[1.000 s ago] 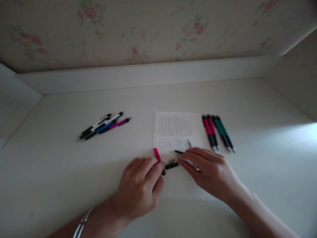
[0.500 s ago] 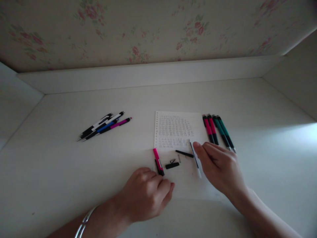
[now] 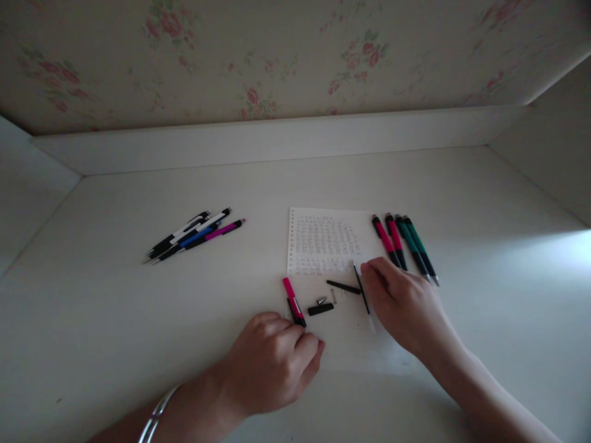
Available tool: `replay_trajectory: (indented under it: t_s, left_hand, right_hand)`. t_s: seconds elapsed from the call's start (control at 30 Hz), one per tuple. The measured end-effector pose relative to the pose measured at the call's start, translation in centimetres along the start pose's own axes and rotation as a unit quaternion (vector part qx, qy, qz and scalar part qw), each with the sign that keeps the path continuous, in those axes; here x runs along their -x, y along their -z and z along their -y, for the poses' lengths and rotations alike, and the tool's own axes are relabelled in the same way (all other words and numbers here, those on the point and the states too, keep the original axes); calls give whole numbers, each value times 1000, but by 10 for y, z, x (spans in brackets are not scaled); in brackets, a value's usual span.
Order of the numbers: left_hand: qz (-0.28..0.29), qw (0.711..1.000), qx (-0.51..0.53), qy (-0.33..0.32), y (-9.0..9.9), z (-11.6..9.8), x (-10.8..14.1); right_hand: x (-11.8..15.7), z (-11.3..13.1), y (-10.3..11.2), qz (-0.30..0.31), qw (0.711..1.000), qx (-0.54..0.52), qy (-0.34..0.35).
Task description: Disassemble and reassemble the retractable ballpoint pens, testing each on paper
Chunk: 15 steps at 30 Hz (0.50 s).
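My left hand (image 3: 277,363) rests closed on the desk, just below a pink pen barrel (image 3: 292,296) and a black piece beside it; whatever its fingers hold, if anything, is hidden. My right hand (image 3: 401,301) is closed, its fingertips beside a thin dark ink refill (image 3: 361,288) that stands slanted over the lower right of the written sheet (image 3: 323,243). Between the hands lie a black grip (image 3: 320,309), a small metal tip (image 3: 321,300), a tiny spring (image 3: 333,296) and a slim black part (image 3: 343,287).
Several pens (image 3: 194,237) lie in a bunch at the left. Two pink pens (image 3: 396,237) and two green pens (image 3: 418,246) lie right of the sheet, close to my right hand. A raised white ledge (image 3: 277,140) runs along the back of the desk.
My right hand has shifted slightly up and left, and the leftmost pink pen beyond it has moved a little left. My left hand has barely moved.
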<state>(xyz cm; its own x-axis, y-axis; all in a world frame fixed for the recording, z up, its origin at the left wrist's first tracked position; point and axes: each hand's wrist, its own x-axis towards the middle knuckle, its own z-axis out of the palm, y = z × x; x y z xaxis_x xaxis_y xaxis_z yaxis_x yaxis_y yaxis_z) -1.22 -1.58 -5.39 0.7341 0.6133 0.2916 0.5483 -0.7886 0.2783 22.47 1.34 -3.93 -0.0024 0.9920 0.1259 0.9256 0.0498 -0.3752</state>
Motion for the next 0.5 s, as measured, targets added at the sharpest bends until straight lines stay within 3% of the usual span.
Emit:
replay_trajectory:
  t_s: [0.23,0.5]
  left_hand:
    - [-32,999,-8,-1,-2,1,0]
    - [-26,1000,-6,2,-2,0,1]
  right_hand:
    - [-1,-1,-3,1,1000,4,10]
    - [-1,-2,-4,6,1000,11,2]
